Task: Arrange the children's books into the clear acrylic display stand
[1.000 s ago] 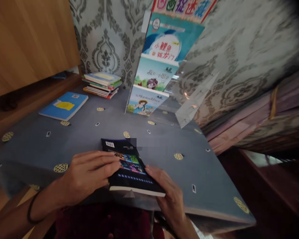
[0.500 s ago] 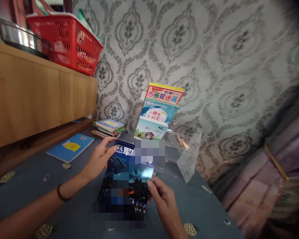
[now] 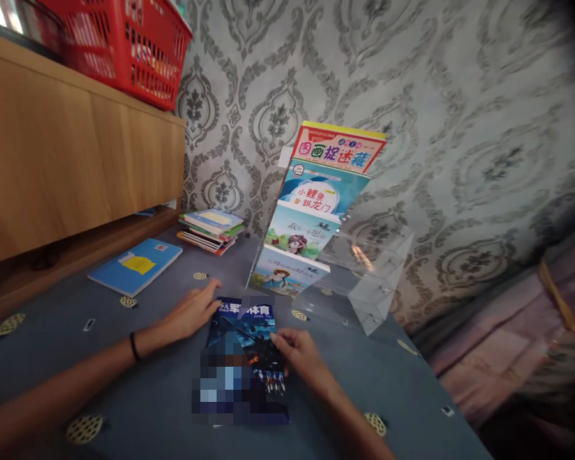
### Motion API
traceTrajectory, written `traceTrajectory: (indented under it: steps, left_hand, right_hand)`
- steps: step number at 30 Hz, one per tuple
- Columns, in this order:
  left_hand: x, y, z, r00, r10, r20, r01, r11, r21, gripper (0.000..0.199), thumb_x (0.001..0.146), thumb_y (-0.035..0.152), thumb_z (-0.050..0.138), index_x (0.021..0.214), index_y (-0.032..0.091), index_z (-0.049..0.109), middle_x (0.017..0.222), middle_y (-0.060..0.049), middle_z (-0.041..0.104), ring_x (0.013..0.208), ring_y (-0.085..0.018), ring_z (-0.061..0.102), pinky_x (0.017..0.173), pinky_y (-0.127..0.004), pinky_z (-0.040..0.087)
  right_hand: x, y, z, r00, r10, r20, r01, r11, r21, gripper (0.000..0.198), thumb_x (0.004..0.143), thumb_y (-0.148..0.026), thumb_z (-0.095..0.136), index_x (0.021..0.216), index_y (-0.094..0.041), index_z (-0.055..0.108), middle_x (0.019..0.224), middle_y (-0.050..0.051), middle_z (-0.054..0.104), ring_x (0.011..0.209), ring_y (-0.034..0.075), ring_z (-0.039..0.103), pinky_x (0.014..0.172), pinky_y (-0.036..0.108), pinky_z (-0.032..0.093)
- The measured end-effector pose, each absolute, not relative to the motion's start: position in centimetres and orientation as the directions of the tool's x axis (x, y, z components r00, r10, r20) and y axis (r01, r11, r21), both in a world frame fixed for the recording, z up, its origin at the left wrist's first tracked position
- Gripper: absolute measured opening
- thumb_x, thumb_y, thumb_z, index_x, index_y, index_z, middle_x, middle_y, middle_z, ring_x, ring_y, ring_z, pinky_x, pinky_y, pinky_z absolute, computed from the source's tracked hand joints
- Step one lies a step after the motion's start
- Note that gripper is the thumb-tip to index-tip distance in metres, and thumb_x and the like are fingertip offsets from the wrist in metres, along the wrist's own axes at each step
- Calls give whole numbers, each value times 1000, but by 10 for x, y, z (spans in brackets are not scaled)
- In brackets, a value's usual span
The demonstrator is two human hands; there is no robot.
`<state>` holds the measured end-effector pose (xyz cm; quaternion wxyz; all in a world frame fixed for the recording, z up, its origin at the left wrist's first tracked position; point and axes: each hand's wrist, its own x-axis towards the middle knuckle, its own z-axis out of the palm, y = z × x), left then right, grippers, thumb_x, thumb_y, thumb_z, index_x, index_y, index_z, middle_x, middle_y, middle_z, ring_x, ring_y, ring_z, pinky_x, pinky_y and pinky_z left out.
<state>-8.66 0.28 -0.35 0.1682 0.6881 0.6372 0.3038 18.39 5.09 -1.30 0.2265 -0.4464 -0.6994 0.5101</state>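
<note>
A dark blue book (image 3: 263, 342) with Chinese characters along its top is low over the grey-blue tablecloth, between my two hands. My left hand (image 3: 194, 314) has its thumb at the book's upper left edge, with the index finger stretched out beyond the corner. My right hand (image 3: 303, 355) pinches the right edge between thumb and curled fingers. Blurred blocks hide the lower left of the cover. Just behind, a clear acrylic stand (image 3: 381, 284) bears several books in tiers; the lowest book (image 3: 287, 273) shows a figure in a yellow hat.
On the left lies a blue book (image 3: 146, 263) with a yellow patch. Behind it is a stack of books (image 3: 209, 231). A wooden cabinet (image 3: 86, 147) borders the left side, with a red basket (image 3: 124, 51) on top. Patterned wallpaper (image 3: 441, 128) covers the wall behind.
The dark blue book and both hands have come down and back from the stand, uncovering its lowest book. The camera view has also shifted.
</note>
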Motion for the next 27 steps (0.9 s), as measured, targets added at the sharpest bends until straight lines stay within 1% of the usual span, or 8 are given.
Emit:
traceTrajectory:
  steps: [4,8,11,13,16,18,23,27]
  left_hand:
    - [-91,2,-10,49,944,326,849,-211,484,23,93,21,44,114,22,54,96,-5,68,92,-24,67,82,-37,52]
    - [-95,5,-26,81,911,404,812,-296,503,25,93,19,46,116,22,55,117,-8,66,114,-24,61,99,-42,51]
    - [-96,3,-34,103,920,378,785,-309,537,31,93,18,46,123,22,53,122,-9,66,115,-24,63,101,-44,51]
    - [-97,1,-37,111,923,370,772,-314,552,36,92,17,47,128,22,50,126,-10,66,118,-24,62,103,-45,51]
    - [-97,-2,-38,100,924,370,762,-310,568,46,91,15,47,136,22,44,130,-11,65,123,-24,61,106,-45,49]
    - [-98,-2,-39,86,921,379,758,-307,575,49,90,14,45,138,21,41,134,-12,63,125,-23,60,107,-45,50]
    - [-101,1,-42,53,917,397,746,-300,595,47,93,14,39,140,21,40,133,-12,64,125,-21,61,105,-43,52]
    - [-101,2,-42,26,937,347,758,-245,604,44,96,18,36,140,18,39,129,-14,67,124,-23,62,103,-45,53]
  right_hand:
    - [189,53,-14,-445,887,-121,566,175,-806,46,80,-63,55,60,-22,51,49,-2,53,43,13,51,42,24,37]
    - [185,47,-7,-428,889,161,743,447,-498,39,92,-43,52,60,-22,58,52,1,60,49,15,57,49,25,37]
    - [164,38,-2,-576,753,317,638,657,-402,31,99,-34,46,81,-22,68,74,4,72,68,19,69,63,27,50]
    - [144,34,-2,-698,611,373,493,788,-368,27,101,-30,45,107,-21,70,102,8,76,94,22,72,82,34,56]
    - [113,36,-10,-818,463,342,375,879,-294,44,100,-33,50,139,-13,55,142,18,58,133,29,55,108,47,48]
    - [96,41,-20,-856,430,287,361,895,-263,60,99,-41,53,148,-7,44,154,23,43,144,32,40,115,53,40]
    - [79,53,-41,-876,430,217,367,888,-277,83,96,-55,54,158,-8,24,159,25,31,150,33,27,120,57,32]
    - [81,53,-42,-876,436,205,371,883,-289,83,96,-56,53,157,-6,26,158,26,32,150,34,25,120,57,32]
